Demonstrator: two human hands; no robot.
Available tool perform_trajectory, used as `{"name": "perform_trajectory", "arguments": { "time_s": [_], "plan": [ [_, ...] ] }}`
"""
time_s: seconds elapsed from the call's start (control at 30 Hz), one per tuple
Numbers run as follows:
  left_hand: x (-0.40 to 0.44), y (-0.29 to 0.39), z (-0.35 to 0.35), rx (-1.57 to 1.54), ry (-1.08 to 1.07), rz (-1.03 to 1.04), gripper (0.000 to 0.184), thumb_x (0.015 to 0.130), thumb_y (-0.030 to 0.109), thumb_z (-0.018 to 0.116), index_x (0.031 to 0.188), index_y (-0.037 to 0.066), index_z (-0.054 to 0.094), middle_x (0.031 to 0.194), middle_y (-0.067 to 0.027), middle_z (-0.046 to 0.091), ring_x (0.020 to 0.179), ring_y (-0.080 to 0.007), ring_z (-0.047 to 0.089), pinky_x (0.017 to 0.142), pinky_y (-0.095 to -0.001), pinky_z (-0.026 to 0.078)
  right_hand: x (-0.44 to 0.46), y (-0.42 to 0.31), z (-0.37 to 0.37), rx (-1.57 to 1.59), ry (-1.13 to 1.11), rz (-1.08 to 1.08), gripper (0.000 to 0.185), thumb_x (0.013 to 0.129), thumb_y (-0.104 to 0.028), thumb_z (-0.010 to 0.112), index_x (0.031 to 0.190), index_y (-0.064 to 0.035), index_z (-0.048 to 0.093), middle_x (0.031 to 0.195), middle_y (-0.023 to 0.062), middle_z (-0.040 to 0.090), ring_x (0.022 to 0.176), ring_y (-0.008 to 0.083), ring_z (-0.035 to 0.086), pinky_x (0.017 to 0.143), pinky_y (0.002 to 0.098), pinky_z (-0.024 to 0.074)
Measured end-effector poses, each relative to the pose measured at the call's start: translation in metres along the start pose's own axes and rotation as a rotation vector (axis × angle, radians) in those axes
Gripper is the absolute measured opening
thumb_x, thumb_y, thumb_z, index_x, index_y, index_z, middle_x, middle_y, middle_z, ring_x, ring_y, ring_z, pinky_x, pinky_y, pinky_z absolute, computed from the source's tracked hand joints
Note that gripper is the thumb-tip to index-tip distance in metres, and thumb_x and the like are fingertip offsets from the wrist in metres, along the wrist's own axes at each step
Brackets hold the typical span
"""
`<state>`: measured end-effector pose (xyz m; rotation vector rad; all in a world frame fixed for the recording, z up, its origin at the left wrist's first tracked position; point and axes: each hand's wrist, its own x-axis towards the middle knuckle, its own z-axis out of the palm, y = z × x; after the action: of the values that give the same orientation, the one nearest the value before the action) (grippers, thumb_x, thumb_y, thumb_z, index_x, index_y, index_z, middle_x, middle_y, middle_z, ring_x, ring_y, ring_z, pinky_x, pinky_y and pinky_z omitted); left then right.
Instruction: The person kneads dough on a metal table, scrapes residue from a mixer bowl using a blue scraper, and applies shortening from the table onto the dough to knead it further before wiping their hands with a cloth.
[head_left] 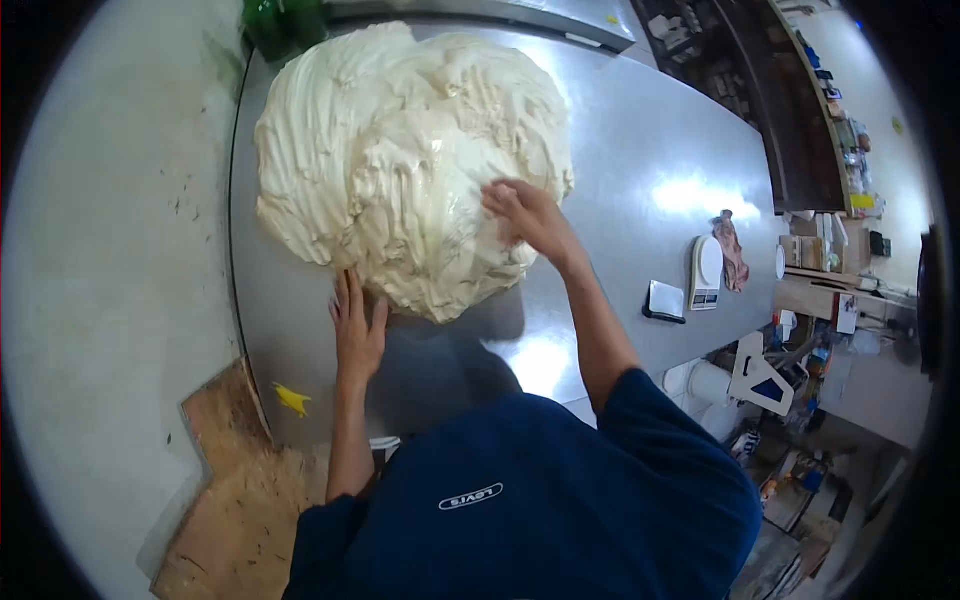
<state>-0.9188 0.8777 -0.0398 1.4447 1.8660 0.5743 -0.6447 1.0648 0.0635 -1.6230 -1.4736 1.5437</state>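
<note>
A huge, pale, soft mass of dough (400,160) is spread over the far left part of the metal table (640,150). Its surface is glossy and marked with long ridges and finger-like grooves. My left hand (358,335) is at the dough's near edge, fingers stretched out and their tips at its underside or just beside it. Over the dough's right side is my right hand (528,218), partly smeared by motion. Whether its fingers touch the dough or pinch some of it is unclear.
To the right on the table are a dough scraper (665,301), a white kitchen scale (706,272) and a crumpled cloth (731,252). A yellow scrap (291,399) lies near the left edge. Green bottles (283,22) stand at the far left corner, beside the wall (130,200).
</note>
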Motion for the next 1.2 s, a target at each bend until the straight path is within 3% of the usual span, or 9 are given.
{"name": "perform_trajectory", "arguments": {
  "time_s": [0.17,0.27,0.5,0.67,0.8,0.93,0.97,1.07,1.2],
  "plan": [
    [-0.027,0.029,0.045,-0.049,0.334,0.194,0.085,0.093,0.050,0.063,0.156,0.005,0.027,0.160,-0.0265,0.021,0.150,-0.0449,0.016,0.119,-0.0575,0.015,-0.034,0.070,0.020,-0.249,0.760,-0.670,0.063,0.094,-0.025,0.064,0.149,-0.0066,0.041,0.143,0.0217,0.052,0.136,0.0327,0.048,0.108,0.0545,0.0398],
    [0.018,0.055,0.086,0.217,0.604,0.203,0.086,0.084,0.055,0.071,0.148,0.006,0.039,0.150,-0.0274,0.035,0.143,-0.0467,0.027,0.112,-0.0585,0.025,-0.016,0.100,0.062,-0.883,0.552,-0.548,0.073,0.087,-0.047,0.067,0.151,-0.0212,0.041,0.158,0.0209,0.027,0.145,0.0380,0.030,0.105,0.0739,0.0251],
    [0.074,0.077,0.065,0.273,0.490,0.177,0.075,0.075,0.057,0.078,0.125,0.005,0.057,0.122,-0.0188,0.062,0.118,-0.0389,0.055,0.100,-0.0519,0.038,0.019,0.067,0.028,-0.624,0.417,-0.297,0.055,0.080,-0.050,0.071,0.121,-0.0131,0.062,0.122,0.0222,0.061,0.111,0.0393,0.061,0.088,0.0560,0.0484],
    [0.079,0.105,-0.076,0.110,-0.628,0.183,0.076,0.084,0.051,0.073,0.137,0.001,0.055,0.125,-0.0232,0.065,0.124,-0.0356,0.058,0.101,-0.0408,0.047,0.005,0.016,-0.024,-1.041,-0.267,-0.292,0.055,0.086,-0.049,0.067,0.123,-0.0086,0.063,0.124,0.0231,0.064,0.114,0.0348,0.063,0.093,0.0458,0.0502],
    [0.039,0.147,-0.145,0.288,-0.078,0.272,0.064,0.096,0.037,0.065,0.147,0.004,0.046,0.135,-0.0218,0.059,0.130,-0.0344,0.054,0.108,-0.0398,0.042,-0.048,-0.045,-0.081,-0.919,-0.145,-0.301,0.055,0.092,-0.040,0.065,0.133,-0.0044,0.058,0.130,0.0231,0.062,0.123,0.0348,0.058,0.101,0.0448,0.0465],
    [0.040,0.183,-0.093,-0.142,0.357,0.377,0.056,0.099,0.027,0.062,0.147,0.004,0.045,0.144,-0.0200,0.052,0.135,-0.0360,0.047,0.114,-0.0411,0.036,-0.013,0.041,-0.006,-0.273,0.867,-0.761,0.072,0.092,-0.024,0.065,0.150,0.0035,0.034,0.148,0.0252,0.044,0.140,0.0384,0.041,0.115,0.0448,0.0331],
    [0.044,0.193,-0.084,-0.117,0.339,0.387,0.057,0.099,0.027,0.062,0.147,0.003,0.044,0.145,-0.0200,0.050,0.137,-0.0354,0.045,0.115,-0.0415,0.035,-0.033,0.037,0.030,-0.331,0.538,-0.388,0.076,0.094,-0.030,0.060,0.154,0.0036,0.026,0.155,0.0290,0.031,0.145,0.0432,0.031,0.120,0.0474,0.0254],
    [0.059,0.206,-0.060,-0.041,0.270,0.456,0.061,0.099,0.026,0.062,0.150,0.001,0.037,0.151,-0.0205,0.043,0.142,-0.0340,0.039,0.117,-0.0419,0.031,-0.033,0.077,0.058,-0.782,0.255,-0.459,0.078,0.097,-0.042,0.055,0.152,0.0052,0.027,0.157,0.0298,0.028,0.148,0.0449,0.025,0.121,0.0514,0.0207],
    [0.096,0.216,-0.059,-0.066,0.281,0.463,0.062,0.099,0.027,0.062,0.150,0.002,0.037,0.150,-0.0213,0.043,0.141,-0.0359,0.039,0.117,-0.0424,0.031,-0.069,0.062,0.035,-0.718,0.564,-0.665,0.079,0.092,-0.041,0.059,0.150,0.0044,0.032,0.154,0.0294,0.034,0.144,0.0435,0.034,0.118,0.0523,0.0286]
  ]
}}
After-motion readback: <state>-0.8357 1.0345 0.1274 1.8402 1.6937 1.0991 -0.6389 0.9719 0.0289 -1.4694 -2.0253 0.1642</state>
